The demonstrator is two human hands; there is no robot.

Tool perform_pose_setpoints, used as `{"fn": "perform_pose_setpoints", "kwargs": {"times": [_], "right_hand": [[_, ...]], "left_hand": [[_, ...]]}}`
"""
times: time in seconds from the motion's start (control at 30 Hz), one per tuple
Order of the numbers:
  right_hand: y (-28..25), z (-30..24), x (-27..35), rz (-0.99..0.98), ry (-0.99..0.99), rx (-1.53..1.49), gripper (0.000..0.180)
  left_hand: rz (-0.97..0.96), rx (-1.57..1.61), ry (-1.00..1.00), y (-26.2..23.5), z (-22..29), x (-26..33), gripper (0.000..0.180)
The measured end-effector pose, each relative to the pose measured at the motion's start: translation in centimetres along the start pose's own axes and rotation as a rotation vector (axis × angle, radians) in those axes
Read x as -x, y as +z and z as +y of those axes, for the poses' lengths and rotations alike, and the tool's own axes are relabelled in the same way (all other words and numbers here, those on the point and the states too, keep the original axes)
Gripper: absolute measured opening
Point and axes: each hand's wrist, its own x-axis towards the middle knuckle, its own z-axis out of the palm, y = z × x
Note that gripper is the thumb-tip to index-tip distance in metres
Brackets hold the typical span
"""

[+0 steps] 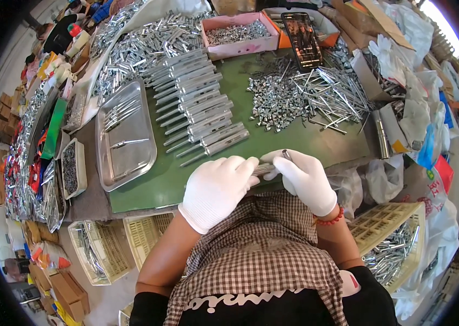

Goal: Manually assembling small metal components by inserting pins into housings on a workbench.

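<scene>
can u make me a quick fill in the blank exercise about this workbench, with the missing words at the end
1. The left hand and right hand, both in ____ gloves, hold a metal piece between them.
2. The shiny metal tray lies to the ____ of the row of metal cylinders.
3. The box of small metal parts just left of the phone is coloured ____.
4. The red beaded bracelet is worn on the ____ arm.

Missing words: white; left; pink; right

Well lit, blown-out strip [442, 27] far right. Glints on steel tray [141, 130] and metal tubes [224, 136], soft shadows. Centre sharp, rim softer; heavy fisheye bend, black corners.
</scene>
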Motion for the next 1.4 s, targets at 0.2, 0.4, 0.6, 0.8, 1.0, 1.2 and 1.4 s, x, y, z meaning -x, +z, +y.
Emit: {"fn": "perform_pose_setpoints", "kwargs": {"times": [0.2,0.4,0.6,0.8,1.0,1.2,1.4], "right_hand": [[0.0,1.6,-0.1,0.007,-0.16,0.231,0.023],[-0.2,0.7,0.0,0.06,-0.146,0.31,0.02],[0.0,0.3,0.2,0.106,-0.207,0.318,0.016],[-0.2,0.1,0.1,0.087,-0.187,0.247,0.013],[-0.3,0.5,-0.1,0.079,-0.178,0.235,0.012],[-0.4,0.3,-0.1,0.092,-0.153,0.225,0.01],[-2.7,0.6,-3.3,0.388,-0.52,0.683,0.011]], "left_hand": [[0.017,0.118,-0.037,0.6,-0.8,0.8,0.037],[0.056,0.136,-0.083,0.5,-0.4,0.6,0.031],[0.103,0.158,-0.106,0.9,-0.3,0.3,0.032],[0.138,0.205,-0.122,1.2,-0.2,0.3,0.033],[0.147,0.192,-0.136,1.5,-0.3,0.4,0.033],[0.124,0.185,-0.144,1.3,0.0,0.2,0.029],[-0.005,0.009,-0.155,1.4,0.9,0.2,0.019]]}}
